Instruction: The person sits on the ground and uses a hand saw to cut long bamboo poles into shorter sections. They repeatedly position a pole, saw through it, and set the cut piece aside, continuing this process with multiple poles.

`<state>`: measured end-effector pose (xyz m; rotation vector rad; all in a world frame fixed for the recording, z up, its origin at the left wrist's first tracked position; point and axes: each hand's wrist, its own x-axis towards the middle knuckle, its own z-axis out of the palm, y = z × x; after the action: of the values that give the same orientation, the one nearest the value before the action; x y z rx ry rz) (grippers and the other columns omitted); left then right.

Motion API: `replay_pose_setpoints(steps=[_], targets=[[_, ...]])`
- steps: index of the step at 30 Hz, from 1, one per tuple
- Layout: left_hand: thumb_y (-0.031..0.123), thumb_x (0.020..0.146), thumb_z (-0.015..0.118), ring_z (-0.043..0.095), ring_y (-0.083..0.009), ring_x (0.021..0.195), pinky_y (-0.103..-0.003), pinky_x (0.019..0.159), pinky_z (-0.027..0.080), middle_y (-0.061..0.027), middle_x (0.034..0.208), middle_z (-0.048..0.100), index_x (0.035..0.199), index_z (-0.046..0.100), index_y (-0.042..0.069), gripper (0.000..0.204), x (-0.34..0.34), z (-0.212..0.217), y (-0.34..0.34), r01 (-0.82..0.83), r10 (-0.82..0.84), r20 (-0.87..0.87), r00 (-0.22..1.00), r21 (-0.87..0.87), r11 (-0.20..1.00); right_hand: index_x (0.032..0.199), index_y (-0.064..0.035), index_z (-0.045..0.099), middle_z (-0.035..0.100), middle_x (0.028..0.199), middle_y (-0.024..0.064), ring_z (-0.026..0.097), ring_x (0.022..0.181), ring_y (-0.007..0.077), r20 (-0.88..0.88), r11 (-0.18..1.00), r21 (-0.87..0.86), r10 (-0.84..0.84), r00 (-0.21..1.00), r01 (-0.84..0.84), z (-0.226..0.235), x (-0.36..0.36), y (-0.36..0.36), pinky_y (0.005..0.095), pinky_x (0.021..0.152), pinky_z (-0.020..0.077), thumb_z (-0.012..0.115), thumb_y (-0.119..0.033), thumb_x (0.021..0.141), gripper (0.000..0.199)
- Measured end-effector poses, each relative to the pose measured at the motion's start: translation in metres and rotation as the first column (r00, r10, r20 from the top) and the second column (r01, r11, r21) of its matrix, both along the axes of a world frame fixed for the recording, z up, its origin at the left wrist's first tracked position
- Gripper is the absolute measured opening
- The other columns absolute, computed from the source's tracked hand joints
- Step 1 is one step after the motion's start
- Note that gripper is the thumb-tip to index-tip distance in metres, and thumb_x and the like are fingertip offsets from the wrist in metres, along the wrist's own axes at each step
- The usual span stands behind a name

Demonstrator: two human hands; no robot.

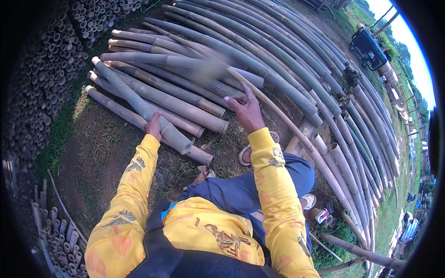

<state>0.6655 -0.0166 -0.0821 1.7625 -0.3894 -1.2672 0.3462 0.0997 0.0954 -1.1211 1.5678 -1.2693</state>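
Observation:
My left hand [153,127] is closed round a short greenish-grey bamboo pole [132,99], close to its near cut end. That pole lies slanted across other cut poles. To the right, my right hand [247,111] is raised with thumb and fingers apart, the index finger stretched out. It holds nothing and is beside a long thin bamboo pole [280,115]; I cannot tell whether it touches that pole. Between my hands lie several short bamboo poles [185,104], with their cut ends toward me. A blurred patch hides part of the poles beyond my right hand.
Long bamboo poles [278,51] lie in rows from the far side round to the right. Stacked bamboo [41,88] shows its round ends at the left, and more upright pieces [62,241] stand lower left. A dark green machine [369,47] is at the far right.

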Motion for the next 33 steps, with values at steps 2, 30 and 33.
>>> replay_pose_setpoints(steps=[2,30,33], targets=[[0.042,0.073,0.087,0.06,-0.0323,0.122,-0.045,0.102,0.05,-0.0246,0.14,0.057,0.14,0.048,-0.014,0.095,-0.047,-0.014,-0.031,0.082,-0.087,0.098,0.991,0.051,0.995,0.159,-0.0042,0.034,0.069,0.121,0.0224,0.07,0.111,0.0317,-0.089,0.995,-0.082,-0.063,0.994,0.056,0.014,-0.015,0.025,0.0413,0.094,0.0559,0.082,-0.031,0.086,0.091],[0.047,0.1,0.06,0.054,-0.0372,0.132,-0.045,0.102,0.046,-0.0152,0.151,0.05,0.149,0.051,0.006,0.064,-0.265,-0.075,-0.051,0.991,-0.989,0.136,0.066,0.106,0.081,0.145,-0.0157,0.057,0.045,0.148,0.0241,0.037,0.142,0.0464,-0.872,0.069,-0.22,-0.46,-0.165,0.973,0.001,0.007,0.48,0.0533,0.117,0.0293,0.082,-0.035,0.078,0.075],[0.04,0.105,0.055,0.061,-0.0255,0.121,-0.034,0.099,0.048,-0.0107,0.136,0.063,0.142,0.055,-0.001,0.055,-0.289,-0.024,-0.008,0.969,-0.973,-0.051,-0.226,-0.118,-0.219,0.142,-0.0149,0.06,0.052,0.144,0.0176,0.045,0.135,0.0413,-0.872,0.076,-0.16,-0.479,-0.104,0.984,0.006,-0.008,0.489,0.0535,0.112,0.0355,0.084,-0.037,0.077,0.073]])
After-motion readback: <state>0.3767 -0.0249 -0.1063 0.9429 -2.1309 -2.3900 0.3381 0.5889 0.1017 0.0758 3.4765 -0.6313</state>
